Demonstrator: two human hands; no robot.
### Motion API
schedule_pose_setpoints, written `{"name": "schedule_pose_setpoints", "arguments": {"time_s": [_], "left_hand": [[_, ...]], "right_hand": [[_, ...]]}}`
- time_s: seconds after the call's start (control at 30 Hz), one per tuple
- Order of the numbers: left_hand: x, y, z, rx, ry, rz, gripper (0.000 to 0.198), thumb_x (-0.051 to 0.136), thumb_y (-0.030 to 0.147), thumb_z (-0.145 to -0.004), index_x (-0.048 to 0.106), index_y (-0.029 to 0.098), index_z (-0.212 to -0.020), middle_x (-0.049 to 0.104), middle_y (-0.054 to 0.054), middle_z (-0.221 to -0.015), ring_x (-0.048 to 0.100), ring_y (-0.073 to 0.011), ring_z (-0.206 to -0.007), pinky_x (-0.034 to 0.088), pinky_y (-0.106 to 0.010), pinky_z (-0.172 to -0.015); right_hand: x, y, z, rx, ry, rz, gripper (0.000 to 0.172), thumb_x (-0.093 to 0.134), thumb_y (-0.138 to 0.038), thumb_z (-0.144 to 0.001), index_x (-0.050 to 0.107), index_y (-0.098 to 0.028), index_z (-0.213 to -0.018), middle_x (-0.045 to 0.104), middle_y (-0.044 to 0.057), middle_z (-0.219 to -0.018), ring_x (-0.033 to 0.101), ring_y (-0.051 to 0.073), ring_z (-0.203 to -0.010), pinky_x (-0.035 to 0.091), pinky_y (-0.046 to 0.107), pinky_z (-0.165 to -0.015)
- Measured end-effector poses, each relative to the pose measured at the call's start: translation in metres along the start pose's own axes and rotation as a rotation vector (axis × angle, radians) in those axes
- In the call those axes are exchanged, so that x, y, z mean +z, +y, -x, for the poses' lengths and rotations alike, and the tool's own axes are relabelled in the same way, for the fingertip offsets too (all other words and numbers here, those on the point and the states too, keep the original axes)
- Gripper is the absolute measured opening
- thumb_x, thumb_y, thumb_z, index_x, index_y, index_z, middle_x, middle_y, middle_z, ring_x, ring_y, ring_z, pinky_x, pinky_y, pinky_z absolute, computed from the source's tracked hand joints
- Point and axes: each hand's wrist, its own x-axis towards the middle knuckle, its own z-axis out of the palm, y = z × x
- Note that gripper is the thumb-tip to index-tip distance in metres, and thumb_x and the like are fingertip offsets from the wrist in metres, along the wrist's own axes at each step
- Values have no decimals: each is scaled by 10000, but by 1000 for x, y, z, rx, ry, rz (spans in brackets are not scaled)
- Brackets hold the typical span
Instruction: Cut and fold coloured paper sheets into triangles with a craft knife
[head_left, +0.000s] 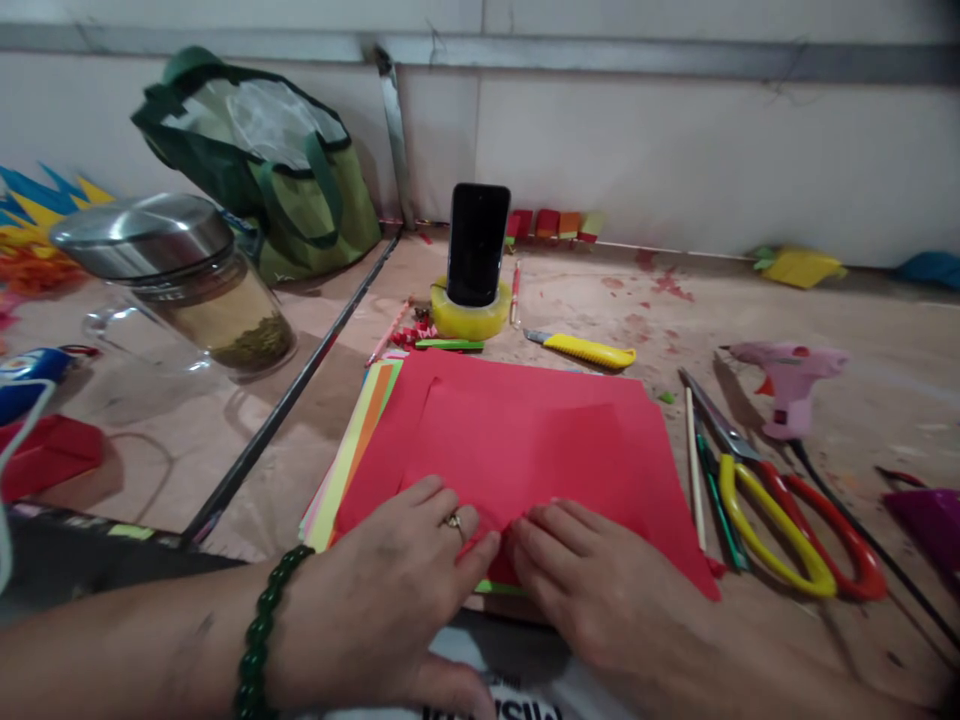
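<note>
A red paper sheet [517, 440] lies on a stack of coloured papers [352, 450] at the table's near edge. My left hand [390, 590], with a ring and a green bead bracelet, rests on the sheet's near edge, its fingertips pinching a small raised fold. My right hand [592, 590] lies beside it, fingertips pressed together on the same fold. The fingertips of both hands almost meet at the middle of the near edge.
Scissors with a yellow and a red handle [787, 520], a thin stick [694, 460] and a pink glue gun [787, 385] lie to the right. A yellow utility knife [589, 350], a phone standing in a tape roll [474, 270], a glass jar [191, 290] and a green bag [277, 170] are behind.
</note>
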Motion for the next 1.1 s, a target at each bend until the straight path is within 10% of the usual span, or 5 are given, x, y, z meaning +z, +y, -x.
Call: {"name": "schedule_pose_setpoints", "arguments": {"time_s": [1.1], "left_hand": [[10,-6,67,-255,193,-171,642,513,654,-818,631,115,-1147,667,-119,-1012,594,-282,-926,407,-472,-908]], "right_hand": [[-2,-10,85,256,252,237,440,331,9,-813,715,-159,-948,749,60,-948,654,210,-840,521,337,-684]]}}
